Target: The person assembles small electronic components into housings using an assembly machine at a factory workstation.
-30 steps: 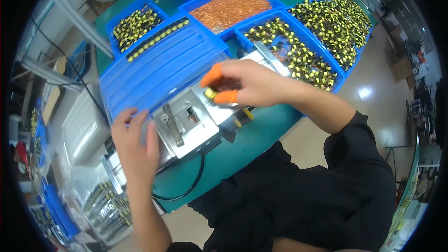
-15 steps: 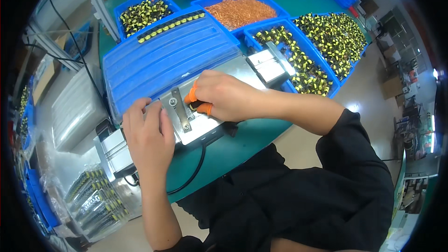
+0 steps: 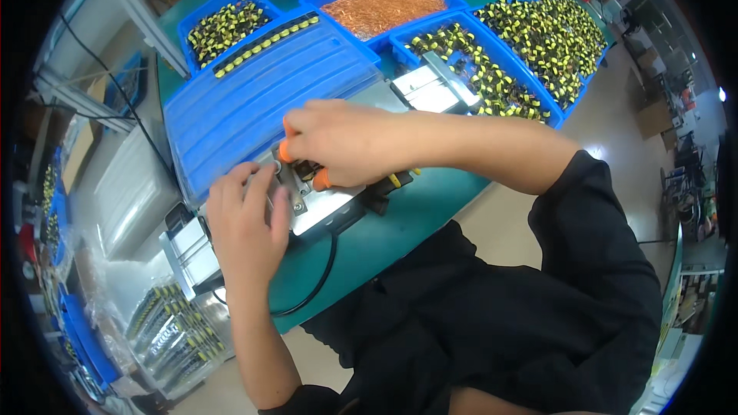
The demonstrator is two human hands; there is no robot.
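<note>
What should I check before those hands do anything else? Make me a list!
1. Right hand at the metal fixture: ok.
2. Orange finger covers on the right hand: ok.
3. Left hand wearing covers too: not ok, none visible.
4. Whatever lies beneath the right hand sitting straight: cannot tell, the hand hides it.
5. Black cable clear of the right hand: ok.
6. Row of black-and-yellow pieces on the ribbed blue tray: ok.
</note>
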